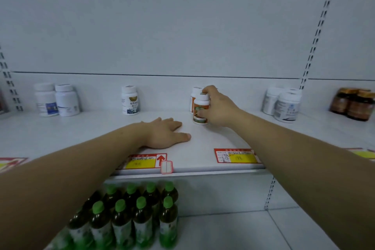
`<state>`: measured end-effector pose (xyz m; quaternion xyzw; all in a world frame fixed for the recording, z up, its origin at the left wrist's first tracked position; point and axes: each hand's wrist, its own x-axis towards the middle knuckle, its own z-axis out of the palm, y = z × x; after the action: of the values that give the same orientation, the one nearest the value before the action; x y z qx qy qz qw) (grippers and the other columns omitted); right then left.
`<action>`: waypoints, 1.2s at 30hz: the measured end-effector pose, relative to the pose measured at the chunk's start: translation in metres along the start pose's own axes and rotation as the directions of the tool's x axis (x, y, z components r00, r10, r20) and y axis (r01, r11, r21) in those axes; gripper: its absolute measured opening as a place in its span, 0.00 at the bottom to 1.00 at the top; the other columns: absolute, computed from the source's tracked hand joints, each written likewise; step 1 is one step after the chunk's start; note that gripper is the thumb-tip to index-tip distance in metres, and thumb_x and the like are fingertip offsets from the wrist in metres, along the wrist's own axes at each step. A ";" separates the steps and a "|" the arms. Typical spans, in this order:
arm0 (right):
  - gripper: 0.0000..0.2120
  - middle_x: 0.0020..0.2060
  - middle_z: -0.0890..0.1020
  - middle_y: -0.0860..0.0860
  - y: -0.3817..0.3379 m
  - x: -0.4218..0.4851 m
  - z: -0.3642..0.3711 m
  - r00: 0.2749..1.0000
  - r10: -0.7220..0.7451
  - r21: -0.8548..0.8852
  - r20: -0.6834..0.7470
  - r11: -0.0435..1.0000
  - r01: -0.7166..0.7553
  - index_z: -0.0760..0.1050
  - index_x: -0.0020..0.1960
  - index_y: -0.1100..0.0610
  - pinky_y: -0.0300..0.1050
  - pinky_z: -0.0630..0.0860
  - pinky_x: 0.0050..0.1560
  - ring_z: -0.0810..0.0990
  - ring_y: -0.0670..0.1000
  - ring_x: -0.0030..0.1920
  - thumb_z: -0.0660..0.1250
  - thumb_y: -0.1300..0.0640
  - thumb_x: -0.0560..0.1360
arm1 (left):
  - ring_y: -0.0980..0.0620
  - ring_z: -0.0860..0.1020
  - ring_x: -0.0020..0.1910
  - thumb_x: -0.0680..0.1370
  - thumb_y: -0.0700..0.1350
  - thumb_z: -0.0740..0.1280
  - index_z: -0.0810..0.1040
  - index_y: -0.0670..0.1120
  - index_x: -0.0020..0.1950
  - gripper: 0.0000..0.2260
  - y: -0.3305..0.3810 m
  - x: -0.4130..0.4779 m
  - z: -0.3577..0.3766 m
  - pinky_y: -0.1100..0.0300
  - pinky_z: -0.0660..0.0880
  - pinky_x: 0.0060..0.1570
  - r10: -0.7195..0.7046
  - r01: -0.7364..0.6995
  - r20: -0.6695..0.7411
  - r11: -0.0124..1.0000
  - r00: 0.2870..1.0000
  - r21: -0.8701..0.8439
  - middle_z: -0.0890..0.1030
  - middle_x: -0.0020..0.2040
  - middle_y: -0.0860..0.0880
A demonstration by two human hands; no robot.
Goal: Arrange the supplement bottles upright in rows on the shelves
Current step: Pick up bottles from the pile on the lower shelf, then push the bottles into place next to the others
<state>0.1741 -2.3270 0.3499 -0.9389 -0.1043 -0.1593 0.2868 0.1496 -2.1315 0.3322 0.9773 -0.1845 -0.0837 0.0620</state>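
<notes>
Across mid-frame, white shelf [101,126]. Lower left, rows of green-capped drink bottles [132,221]. At centre, left hand [164,134] flat on the shelf, fingers straight, holding nothing. Right of centre, right hand [215,107] curled round an upright orange-labelled bottle [200,110], just in front of a second orange bottle [194,95]. Along the back, white bottles [56,100] upright. On the front edge, red-and-yellow price tags [142,161].

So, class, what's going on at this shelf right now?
A person is stocking a white shelf. The right hand grips an orange-labelled bottle, upright, just in front of a matching one. The left hand rests flat on the shelf, holding nothing. Other white bottles stand along the back; green-capped drinks sit below.
</notes>
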 end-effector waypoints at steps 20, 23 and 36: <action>0.33 0.67 0.66 0.55 -0.039 -0.002 -0.028 0.998 -0.053 -0.243 -0.035 0.969 0.042 0.57 0.74 0.51 0.47 0.68 0.52 0.70 0.57 0.63 0.65 0.43 0.74 | 0.49 0.63 0.71 0.73 0.66 0.61 0.63 0.55 0.72 0.30 -0.013 -0.025 -0.024 0.53 0.58 0.68 -0.041 0.011 -0.141 0.978 0.989 -0.207 0.63 0.74 0.51; 0.32 0.69 0.65 0.54 -0.083 -0.011 -0.023 0.994 -0.109 -0.326 0.013 0.939 0.107 0.56 0.74 0.51 0.50 0.68 0.58 0.68 0.57 0.66 0.61 0.41 0.76 | 0.48 0.63 0.71 0.75 0.64 0.60 0.62 0.54 0.73 0.29 -0.034 -0.058 -0.034 0.51 0.59 0.69 -0.063 0.027 -0.188 0.981 0.980 -0.190 0.63 0.74 0.50; 0.32 0.69 0.68 0.55 -0.459 -0.083 0.178 0.769 -0.582 -0.111 0.264 0.774 0.624 0.62 0.72 0.53 0.51 0.68 0.61 0.68 0.58 0.66 0.61 0.38 0.75 | 0.50 0.64 0.70 0.74 0.65 0.62 0.61 0.54 0.74 0.32 -0.280 -0.395 -0.022 0.55 0.61 0.67 -0.463 0.461 -0.326 0.883 0.824 -0.089 0.63 0.74 0.53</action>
<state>0.0084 -1.8606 0.4121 -0.8896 -0.4156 -0.1505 0.1152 -0.1107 -1.7241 0.3668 0.9921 0.0713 0.0720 0.0737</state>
